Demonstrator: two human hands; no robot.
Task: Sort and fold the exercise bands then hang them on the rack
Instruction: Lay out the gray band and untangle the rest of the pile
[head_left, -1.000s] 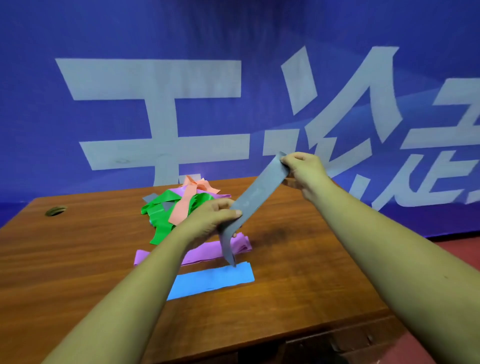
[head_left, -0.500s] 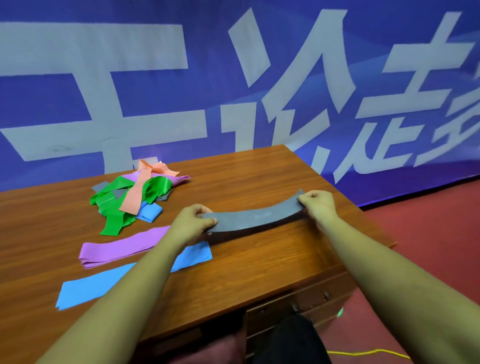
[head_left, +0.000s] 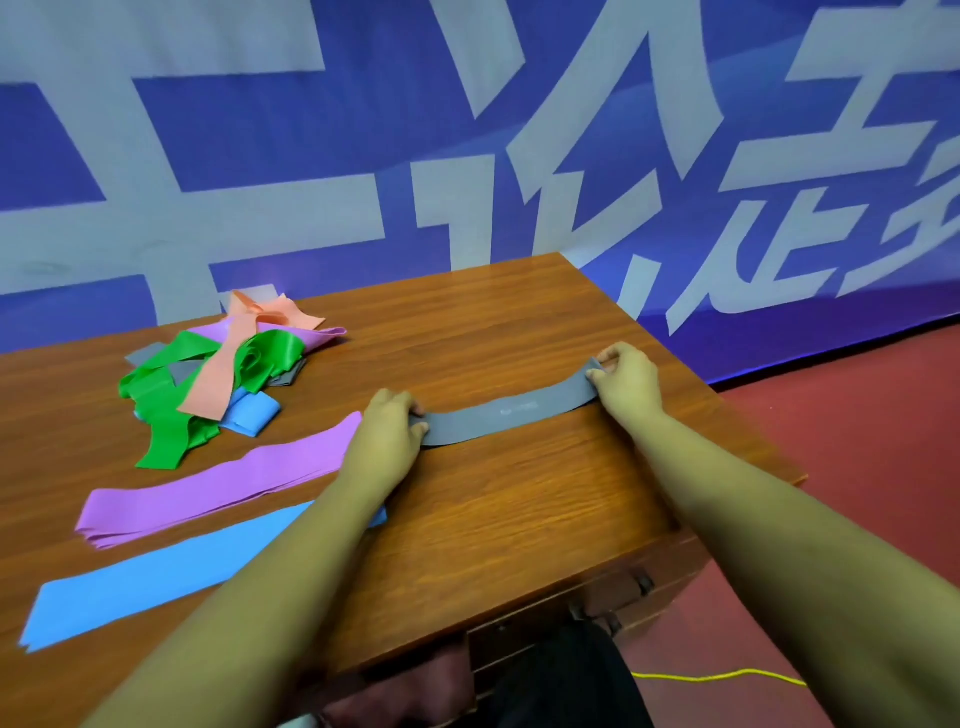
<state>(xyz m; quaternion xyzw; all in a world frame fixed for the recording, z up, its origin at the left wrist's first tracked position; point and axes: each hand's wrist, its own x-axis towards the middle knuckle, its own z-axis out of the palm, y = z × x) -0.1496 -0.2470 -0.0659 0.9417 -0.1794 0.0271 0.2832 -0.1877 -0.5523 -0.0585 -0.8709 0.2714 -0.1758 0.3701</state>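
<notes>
A grey exercise band (head_left: 511, 414) lies folded flat on the wooden table (head_left: 519, 509), stretched left to right. My left hand (head_left: 387, 436) pinches its left end and my right hand (head_left: 626, 382) pinches its right end. Left of it a folded purple band (head_left: 218, 483) and a flat blue band (head_left: 156, 577) lie side by side. Farther back left sits a tangled pile of bands (head_left: 218, 374): green, salmon, purple, blue and grey. No rack is in view.
A blue banner with large pale characters (head_left: 467, 156) hangs right behind the table. The table's right edge drops to a red floor (head_left: 857, 467), where a yellow cord (head_left: 727, 675) runs. Drawer fronts (head_left: 597, 608) show below the near edge.
The grey band was held up slanting in the air one second ago; both hands have since lowered it onto the table's right part and drawn it out level. The view swung right.
</notes>
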